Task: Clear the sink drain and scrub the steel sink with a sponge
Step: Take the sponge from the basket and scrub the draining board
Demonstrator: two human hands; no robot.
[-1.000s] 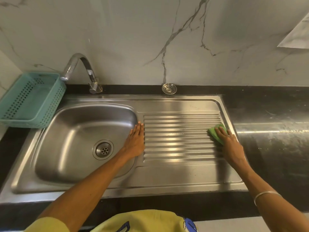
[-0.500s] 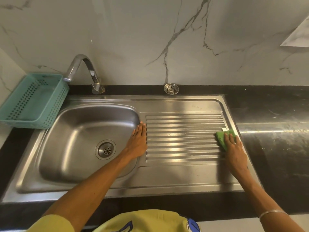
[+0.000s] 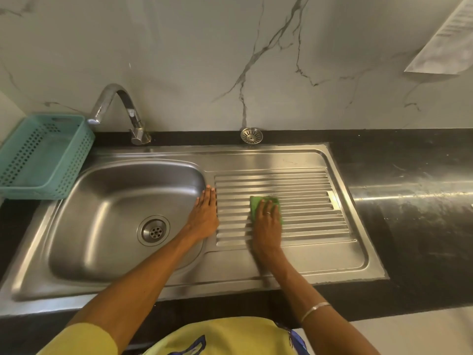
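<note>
R hand [image 3: 266, 216] slid sponge [image 3: 256, 204] left across drainboard [image 3: 307, 198], flat pressing it, L hand [image 3: 204, 213] flat, released, no legible writing

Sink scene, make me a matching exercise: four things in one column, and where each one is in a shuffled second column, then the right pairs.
Things:
1. green sponge
2. strainer
3. teal basket
4. left hand

Places:
A. on the dark counter behind the sink, against the wall
B. flat on the steel between basin and ridges
C. under the right hand, on the ridged drainboard
D. left of the faucet

Pairs: 1-C, 2-A, 3-D, 4-B
</note>
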